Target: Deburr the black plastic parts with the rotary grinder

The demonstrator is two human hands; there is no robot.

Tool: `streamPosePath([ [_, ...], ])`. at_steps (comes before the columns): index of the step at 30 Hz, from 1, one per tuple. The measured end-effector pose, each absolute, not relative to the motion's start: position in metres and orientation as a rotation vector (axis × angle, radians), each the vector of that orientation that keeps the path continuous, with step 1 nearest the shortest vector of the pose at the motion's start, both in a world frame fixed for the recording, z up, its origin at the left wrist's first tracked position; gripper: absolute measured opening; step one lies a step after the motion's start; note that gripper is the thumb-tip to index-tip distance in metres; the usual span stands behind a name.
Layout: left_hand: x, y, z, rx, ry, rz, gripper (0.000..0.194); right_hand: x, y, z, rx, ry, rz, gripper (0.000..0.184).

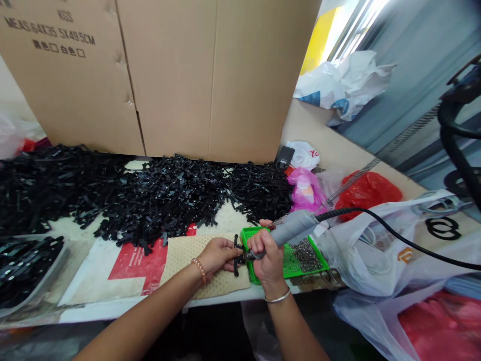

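My left hand (217, 254) is closed on a small black plastic part (236, 253), pinning it on a beige honeycomb mat (188, 260). My right hand (267, 253) is wrapped round a grey electric screwdriver (291, 228), whose tip meets the black part. A black cable (406, 243) runs from the tool off to the right. Just right of my hands sits a green tray (296, 260) holding a heap of small screws (306, 254).
A large pile of black plastic parts (150, 195) covers the table's back, in front of a cardboard wall (169, 75). A clear tray of black parts (22, 265) stands at left. Pink (306, 188), red (366, 190) and white plastic bags (376, 245) crowd the right side.
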State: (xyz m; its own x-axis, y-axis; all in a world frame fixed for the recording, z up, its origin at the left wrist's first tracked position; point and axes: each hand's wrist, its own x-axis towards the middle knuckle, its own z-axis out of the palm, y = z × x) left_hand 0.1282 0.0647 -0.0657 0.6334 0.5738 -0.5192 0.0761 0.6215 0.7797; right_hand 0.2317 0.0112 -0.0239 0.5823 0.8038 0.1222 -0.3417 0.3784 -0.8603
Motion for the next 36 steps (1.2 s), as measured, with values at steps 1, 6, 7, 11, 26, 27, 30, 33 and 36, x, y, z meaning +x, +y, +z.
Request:
streamPosePath([
  [1, 0.1282, 0.0647, -0.0658, 0.87, 0.858, 0.331, 0.037, 0.2317, 0.0113, -0.0242, -0.913, -0.596, 0.784, 0.031],
  [6, 0.1286, 0.0649, -0.0655, 0.876, 0.853, 0.329, 0.036, 0.2318, 0.0108, -0.0253, -0.896, -0.592, 0.797, 0.031],
  [7, 0.1287, 0.0649, -0.0655, 0.879, 0.854, 0.328, 0.036, 0.2318, 0.0106, -0.0256, -0.888, -0.589, 0.805, 0.031],
  [11, 0.1286, 0.0651, -0.0668, 0.882, 0.848, 0.324, 0.036, 0.2314, 0.0102, -0.0274, -0.874, -0.585, 0.806, 0.031],
  [26, 0.1284, 0.0644, -0.0648, 0.865, 0.852, 0.336, 0.034, 0.2315, 0.0102, -0.0273, -0.905, -0.605, 0.771, 0.033],
  [27, 0.1284, 0.0645, -0.0649, 0.865, 0.853, 0.337, 0.035, 0.2314, 0.0103, -0.0276, -0.911, -0.606, 0.769, 0.032],
  [30, 0.1288, 0.0648, -0.0656, 0.867, 0.851, 0.336, 0.035, 0.231, 0.0102, -0.0282, -0.917, -0.604, 0.768, 0.031],
  [33, 0.129, 0.065, -0.066, 0.865, 0.854, 0.327, 0.036, 0.2304, 0.0097, -0.0278, -0.906, -0.6, 0.774, 0.031],
  [36, 0.1289, 0.0648, -0.066, 0.861, 0.851, 0.331, 0.036, 0.2297, 0.009, -0.027, -0.901, -0.596, 0.789, 0.03],
])
